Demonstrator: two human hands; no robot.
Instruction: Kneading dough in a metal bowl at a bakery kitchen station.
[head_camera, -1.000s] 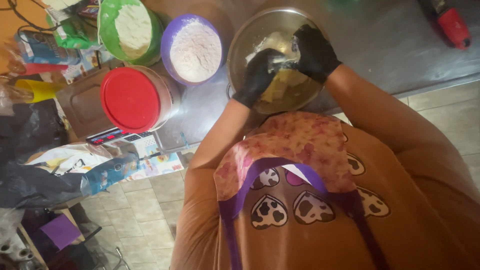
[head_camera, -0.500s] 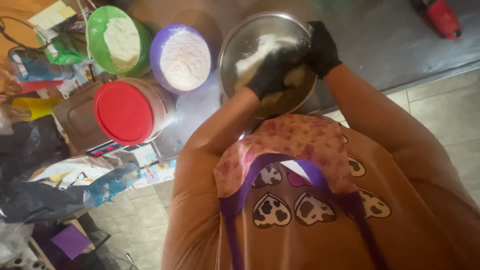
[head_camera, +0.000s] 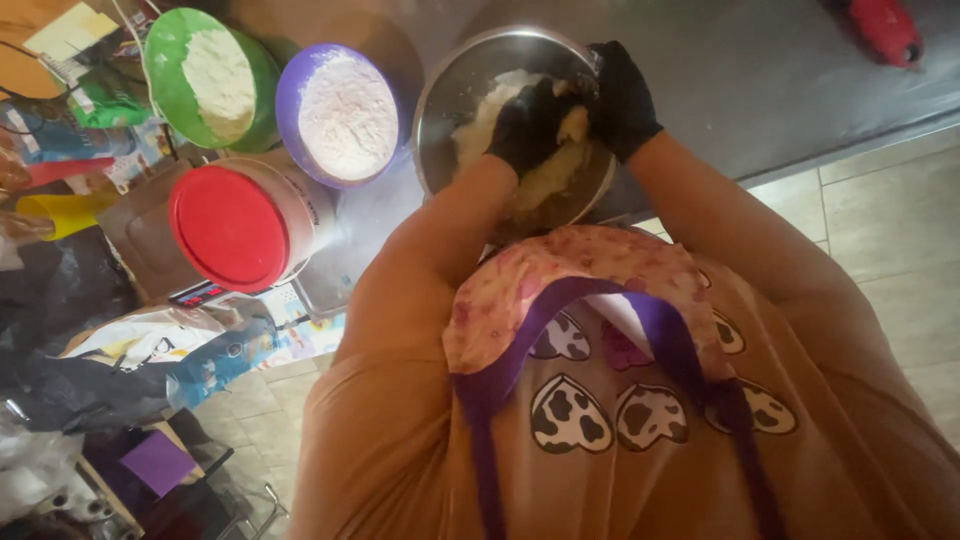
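Steel is the material at the centre here: a round metal mixing bowl (head_camera: 455, 95) is sitting on the grey worktop (head_camera: 760, 80), and both hands are working inside it. The left hand (head_camera: 528, 122), in a black glove, is curling its fingers closed around a lump of pale yellowish dough (head_camera: 548, 170), pressing down into it. The right hand (head_camera: 622, 98), also black-gloved, is resting against the far side of the same lump near the bowl's rim; whether its fingers are gripping the dough or only bracing it, I cannot tell.

Judging from the mass, the mixing is looking well advanced: the dough is holding together as 1 body, not loose powder, though white, unblended patches are showing at the upper left of the bowl, so more kneading seems to be left.

Just beside the bowl, 2 more vessels are standing: a purple bowl (head_camera: 290, 95) and a green bowl (head_camera: 165, 95), both holding white flour. Below them a tub with a red lid (head_camera: 228, 228) is sitting closed. A red object (head_camera: 885, 28) is lying well apart at the worktop's far end.
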